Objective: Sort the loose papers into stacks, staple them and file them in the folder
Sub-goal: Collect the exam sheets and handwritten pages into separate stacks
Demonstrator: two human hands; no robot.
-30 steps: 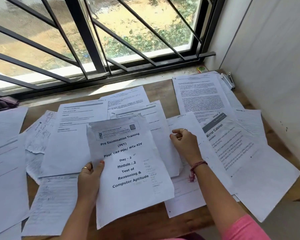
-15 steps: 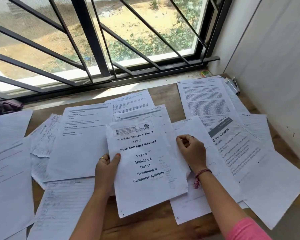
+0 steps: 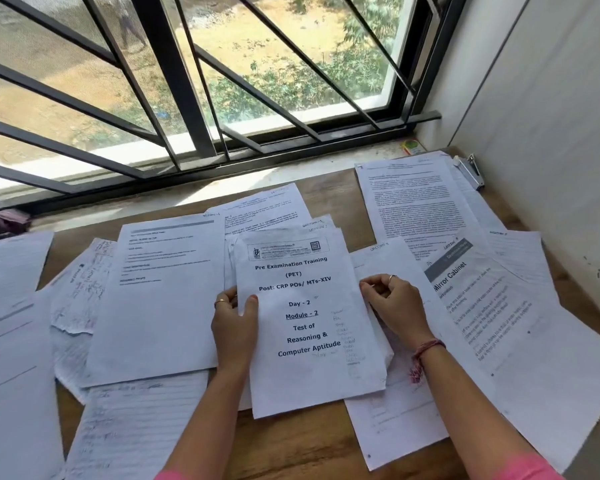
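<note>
A printed sheet headed "Pre Examination Training" (image 3: 305, 320) lies on top of a small pile in the middle of the wooden table (image 3: 298, 445). My left hand (image 3: 234, 327) holds its left edge, thumb on top and fingers under it. My right hand (image 3: 392, 303) has its fingers curled at the right edge of the pile, pinching the sheets beneath. Several loose sheets are spread around, among them a "Mirror Cabinet" page (image 3: 478, 306) on the right and a dense text page (image 3: 416, 202) behind it. A stapler (image 3: 470, 171) lies at the far right corner.
A barred window (image 3: 201, 98) and its stone sill (image 3: 187, 199) run along the back. A white wall (image 3: 551, 168) closes the right side. A small green and yellow box (image 3: 411, 147) sits on the sill. Dark cloth (image 3: 4, 223) lies at the far left.
My left hand has carried the "Pre Examination Training" sheet to the right and set it over the pile by my right hand. My right hand has stayed at that pile's right edge.
</note>
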